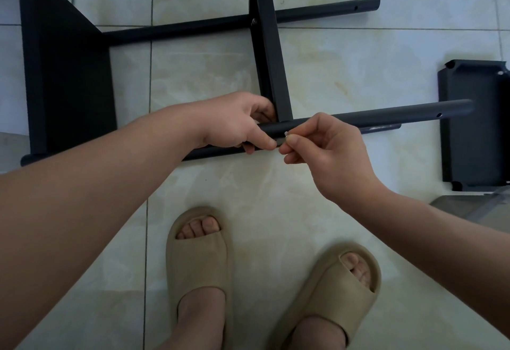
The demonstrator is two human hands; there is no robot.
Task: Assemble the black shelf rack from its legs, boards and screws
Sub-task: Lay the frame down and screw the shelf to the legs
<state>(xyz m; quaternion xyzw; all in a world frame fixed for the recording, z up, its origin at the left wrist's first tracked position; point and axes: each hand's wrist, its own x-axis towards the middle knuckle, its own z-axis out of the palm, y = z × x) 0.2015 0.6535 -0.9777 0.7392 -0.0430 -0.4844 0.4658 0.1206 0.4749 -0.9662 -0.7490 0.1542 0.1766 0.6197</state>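
The partly built black rack (69,73) lies on its side on the tiled floor, with one board at the left and a second board (271,54) standing edge-on in the middle. My left hand (237,123) grips the near tubular leg (386,117) where it meets the middle board. My right hand (317,145) pinches a small pale screw (286,133) against that leg, right beside my left thumb. A far leg (331,11) runs along behind, with a screw hole near its free end.
A loose black board (474,123) lies on the floor at the right, under the near leg's free end. A clear plastic piece (474,209) sits below it. My two feet in tan slippers (198,261) stand just below the rack.
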